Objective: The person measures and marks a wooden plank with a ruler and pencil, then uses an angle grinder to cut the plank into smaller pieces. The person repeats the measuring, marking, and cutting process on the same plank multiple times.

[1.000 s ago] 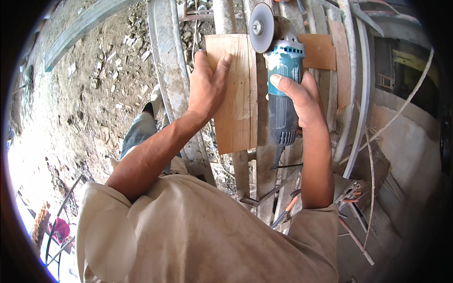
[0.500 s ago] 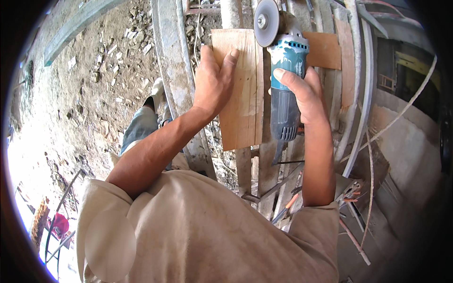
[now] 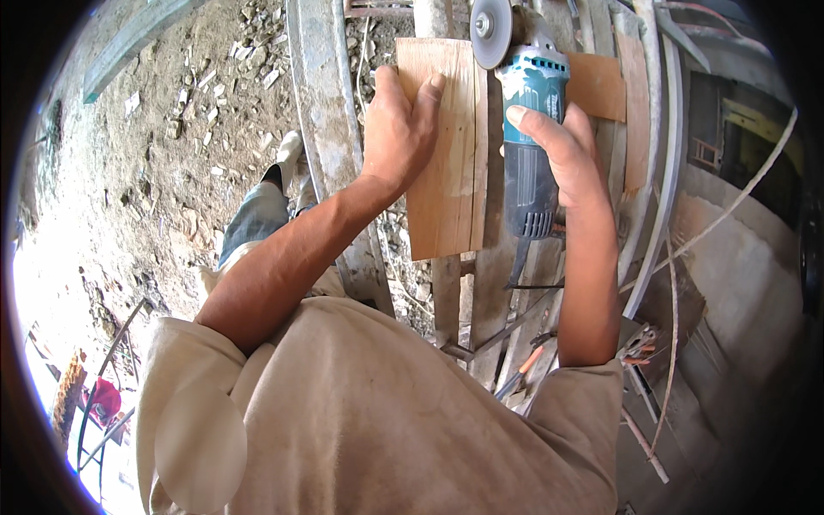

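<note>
My left hand (image 3: 399,129) is closed over the left edge of a flat tan wooden board (image 3: 442,189), with the thumb lying on its upper face. The board rests across the long slats of a rough bench. My right hand (image 3: 571,154) is wrapped round the body of a teal and black angle grinder (image 3: 525,180), thumb on top. At the grinder's far end, a grey disc (image 3: 491,33) stands on edge just beyond the board's far right corner. It looks apart from the wood, and I cannot tell whether it spins.
Another piece of wood (image 3: 601,86) lies on the slats right of the grinder. A metal beam (image 3: 322,103) runs along the bench's left side. Rubble covers the ground (image 3: 189,129) to the left. An orange-handled tool (image 3: 532,359) lies near my right elbow, and a thin rod (image 3: 747,189) slants at the right.
The whole view has shifted slightly, so everything sits a little higher and further right. My hands, the board and the grinder keep nearly the same places relative to each other.
</note>
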The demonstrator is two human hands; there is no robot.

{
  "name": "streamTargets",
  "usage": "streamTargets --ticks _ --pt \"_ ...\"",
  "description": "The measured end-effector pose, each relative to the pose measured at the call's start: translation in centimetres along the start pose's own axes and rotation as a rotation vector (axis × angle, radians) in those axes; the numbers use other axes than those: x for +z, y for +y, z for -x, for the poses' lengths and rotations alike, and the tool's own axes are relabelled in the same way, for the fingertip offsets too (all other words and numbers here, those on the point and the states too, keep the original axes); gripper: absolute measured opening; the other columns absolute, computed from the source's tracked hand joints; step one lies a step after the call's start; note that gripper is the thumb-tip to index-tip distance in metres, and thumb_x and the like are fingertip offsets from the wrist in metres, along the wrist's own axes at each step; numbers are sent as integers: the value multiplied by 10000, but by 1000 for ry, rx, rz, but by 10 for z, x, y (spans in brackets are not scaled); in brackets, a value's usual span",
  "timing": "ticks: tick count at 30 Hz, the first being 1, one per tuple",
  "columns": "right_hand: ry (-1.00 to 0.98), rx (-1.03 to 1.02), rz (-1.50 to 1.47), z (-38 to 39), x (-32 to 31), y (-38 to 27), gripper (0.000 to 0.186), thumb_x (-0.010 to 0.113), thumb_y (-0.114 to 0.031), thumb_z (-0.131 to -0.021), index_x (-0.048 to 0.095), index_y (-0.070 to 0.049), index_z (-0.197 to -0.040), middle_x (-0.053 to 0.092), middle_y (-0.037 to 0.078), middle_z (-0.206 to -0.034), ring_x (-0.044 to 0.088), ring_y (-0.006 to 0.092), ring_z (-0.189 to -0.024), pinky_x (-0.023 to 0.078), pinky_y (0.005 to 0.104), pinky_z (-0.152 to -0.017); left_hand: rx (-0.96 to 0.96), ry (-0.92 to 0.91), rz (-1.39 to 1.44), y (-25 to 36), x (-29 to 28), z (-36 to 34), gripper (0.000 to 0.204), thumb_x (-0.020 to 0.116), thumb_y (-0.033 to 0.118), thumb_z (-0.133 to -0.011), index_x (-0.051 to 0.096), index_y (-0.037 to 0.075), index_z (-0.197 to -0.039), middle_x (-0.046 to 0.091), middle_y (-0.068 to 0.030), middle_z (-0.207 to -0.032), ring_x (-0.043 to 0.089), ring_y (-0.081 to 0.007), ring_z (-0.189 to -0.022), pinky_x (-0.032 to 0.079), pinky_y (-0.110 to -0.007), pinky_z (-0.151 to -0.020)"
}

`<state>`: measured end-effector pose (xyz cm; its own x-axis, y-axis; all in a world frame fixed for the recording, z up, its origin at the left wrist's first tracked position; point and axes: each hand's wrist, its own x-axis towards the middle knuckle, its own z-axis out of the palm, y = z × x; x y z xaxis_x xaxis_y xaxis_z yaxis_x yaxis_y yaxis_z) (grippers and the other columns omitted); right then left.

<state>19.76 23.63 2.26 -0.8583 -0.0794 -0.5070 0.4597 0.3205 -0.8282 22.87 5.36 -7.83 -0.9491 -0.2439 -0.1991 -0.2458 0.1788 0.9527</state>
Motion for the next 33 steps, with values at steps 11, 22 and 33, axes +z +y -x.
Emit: streamTargets --ticks 11,22,33 --pt "2 2 -5 2 0 3 447 790 -361 -808 636 -37 -1076 664 67 -850 667 157 -686 558 300 -633 35 13 30 -3 2 2 404 623 307 -1018 407 -31 -971 646 -271 -792 674 -414 -713 525 -501 -644" --pt "-26 24 7 8 -2 4 430 788 -362 -805 636 -44 -1051 657 60 -837 661 152 -673 555 297 -626 3 6 -4 0 1 1 413 619 322 -1021 413 -34 -979 656 -285 -807 685 -432 -736 537 -506 -652" --pt "-26 29 -2 10 -2 10 468 785 -367 -814 621 -30 -1093 661 62 -863 664 152 -689 562 297 -635 7 3 10 -2 2 1 423 616 331 -1019 416 -41 -997 660 -302 -809 682 -461 -737 536 -518 -659"
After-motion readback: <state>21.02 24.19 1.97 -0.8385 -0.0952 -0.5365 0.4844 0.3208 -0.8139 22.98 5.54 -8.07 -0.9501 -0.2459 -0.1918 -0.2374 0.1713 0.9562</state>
